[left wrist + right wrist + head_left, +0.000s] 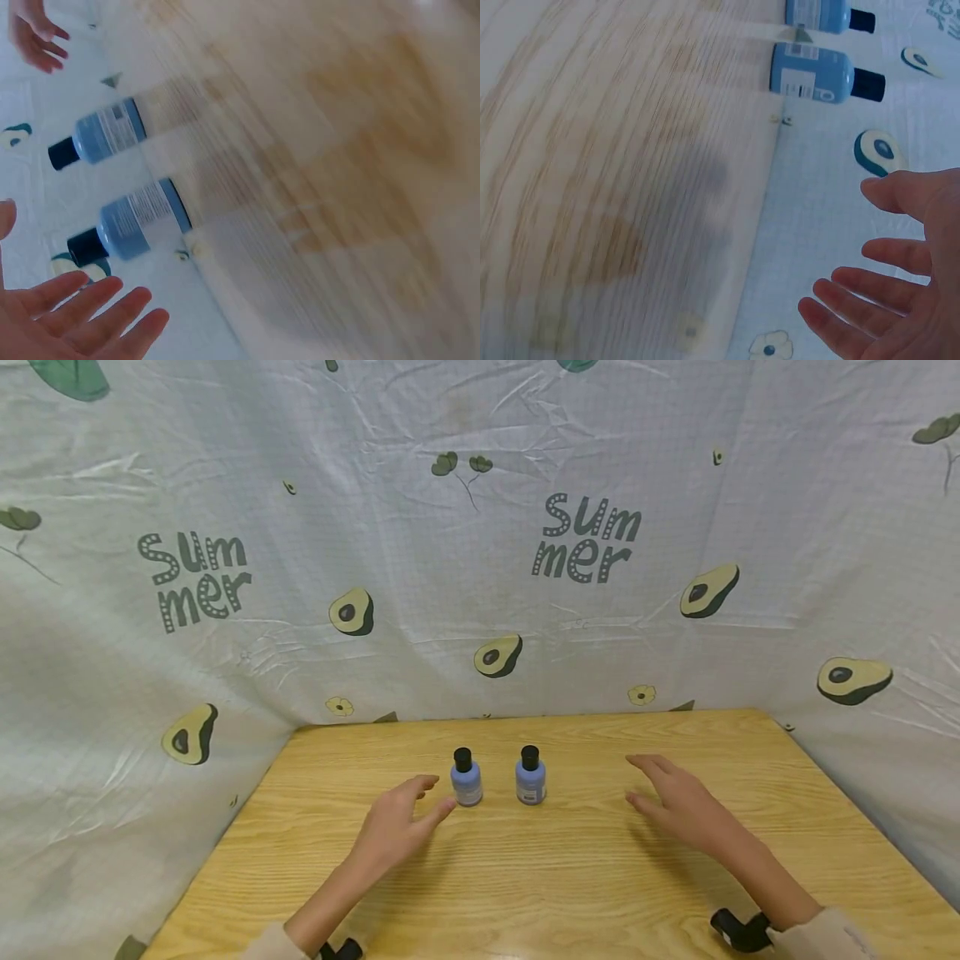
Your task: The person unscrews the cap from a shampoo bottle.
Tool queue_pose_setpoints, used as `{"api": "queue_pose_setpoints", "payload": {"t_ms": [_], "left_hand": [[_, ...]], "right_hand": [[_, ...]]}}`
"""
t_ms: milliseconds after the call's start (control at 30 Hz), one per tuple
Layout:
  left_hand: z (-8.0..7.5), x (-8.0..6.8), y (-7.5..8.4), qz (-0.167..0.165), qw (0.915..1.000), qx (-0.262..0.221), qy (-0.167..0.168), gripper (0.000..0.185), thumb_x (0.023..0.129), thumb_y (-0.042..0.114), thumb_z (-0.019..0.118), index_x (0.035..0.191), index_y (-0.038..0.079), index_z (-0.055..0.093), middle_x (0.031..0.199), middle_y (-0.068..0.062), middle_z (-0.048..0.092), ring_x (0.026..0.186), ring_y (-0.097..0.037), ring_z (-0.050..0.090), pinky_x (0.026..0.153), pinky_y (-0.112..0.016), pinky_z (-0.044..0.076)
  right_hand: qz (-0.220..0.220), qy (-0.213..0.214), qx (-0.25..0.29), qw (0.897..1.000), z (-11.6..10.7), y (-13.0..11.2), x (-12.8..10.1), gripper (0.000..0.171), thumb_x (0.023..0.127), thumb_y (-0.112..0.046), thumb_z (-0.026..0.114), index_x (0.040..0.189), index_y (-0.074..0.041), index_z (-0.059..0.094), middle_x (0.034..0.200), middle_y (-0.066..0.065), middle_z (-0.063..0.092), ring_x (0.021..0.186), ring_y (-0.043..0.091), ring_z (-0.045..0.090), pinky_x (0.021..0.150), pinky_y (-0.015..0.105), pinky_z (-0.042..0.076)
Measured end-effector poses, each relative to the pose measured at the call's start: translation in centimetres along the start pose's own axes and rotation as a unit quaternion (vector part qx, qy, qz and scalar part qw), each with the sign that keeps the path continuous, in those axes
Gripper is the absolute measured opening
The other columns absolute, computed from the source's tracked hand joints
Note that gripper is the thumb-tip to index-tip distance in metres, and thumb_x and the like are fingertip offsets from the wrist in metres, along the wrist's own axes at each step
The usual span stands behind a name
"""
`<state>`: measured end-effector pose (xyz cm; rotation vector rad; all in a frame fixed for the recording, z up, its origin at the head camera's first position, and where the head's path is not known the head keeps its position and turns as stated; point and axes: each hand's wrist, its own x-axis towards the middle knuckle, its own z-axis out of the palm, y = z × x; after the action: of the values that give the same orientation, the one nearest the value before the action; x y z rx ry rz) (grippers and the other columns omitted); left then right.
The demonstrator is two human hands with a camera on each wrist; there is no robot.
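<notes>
Grip: left hand (394,827) and right hand (684,807) — fingers and thumb apart on each.
Cloth (420,552): white, avocado-printed, at the back.
Table (517,885): wood, beneath both hands.
Left bottle (467,787): blue, upright, just beside left hand.
Right bottle (530,784): blue, upright — between left bottle and right hand, well apart from the latter.
Caps (462,759): black, one per bottle.
</notes>
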<state>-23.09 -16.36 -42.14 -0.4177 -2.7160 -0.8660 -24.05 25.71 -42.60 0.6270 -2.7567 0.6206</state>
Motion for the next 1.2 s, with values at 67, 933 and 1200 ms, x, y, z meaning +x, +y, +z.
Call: {"api": "queue_pose_setpoints", "payload": {"t_ms": [67, 933, 1200], "left_hand": [[0.5, 0.1, 0.5, -0.008, 0.9987, -0.049, -0.012, 0.05, 0.099, 0.042, 0.068, 0.134, 0.006, 0.066, 0.128, -0.017, 0.072, 0.114, -0.035, 0.071, 0.093, -0.05, 0.059], [7.2, 3.8, 5.6, -0.072, 0.9365, -0.309, -0.149, 0.077, 0.103, 0.033, 0.065, 0.163, 0.004, 0.026, 0.165, -0.024, 0.034, 0.15, -0.047, 0.036, 0.117, -0.056, 0.04], [9.1, 6.2, 6.1, -0.111, 0.9348, -0.309, -0.137, 0.072, 0.096, 0.023, 0.075, 0.157, 0.007, 0.04, 0.16, -0.021, 0.043, 0.149, -0.044, 0.041, 0.118, -0.058, 0.039]], "right_hand": [[-0.002, 0.004, 0.014, 1.0, 0.4, -0.3, 0.2, 0.058, 0.1, -0.023, 0.069, 0.149, -0.001, 0.049, 0.145, 0.025, 0.056, 0.126, 0.046, 0.06, 0.096, 0.059, 0.054], [-0.009, -0.018, 0.132, 0.991, 3.0, -2.6, 4.6, 0.058, 0.097, -0.011, 0.071, 0.15, 0.002, 0.049, 0.144, 0.026, 0.058, 0.125, 0.043, 0.062, 0.095, 0.05, 0.058], [-0.001, -0.004, 0.166, 0.986, 3.2, -3.1, 5.6, 0.056, 0.096, -0.008, 0.071, 0.147, 0.003, 0.051, 0.141, 0.026, 0.06, 0.124, 0.042, 0.063, 0.095, 0.048, 0.058]]}}
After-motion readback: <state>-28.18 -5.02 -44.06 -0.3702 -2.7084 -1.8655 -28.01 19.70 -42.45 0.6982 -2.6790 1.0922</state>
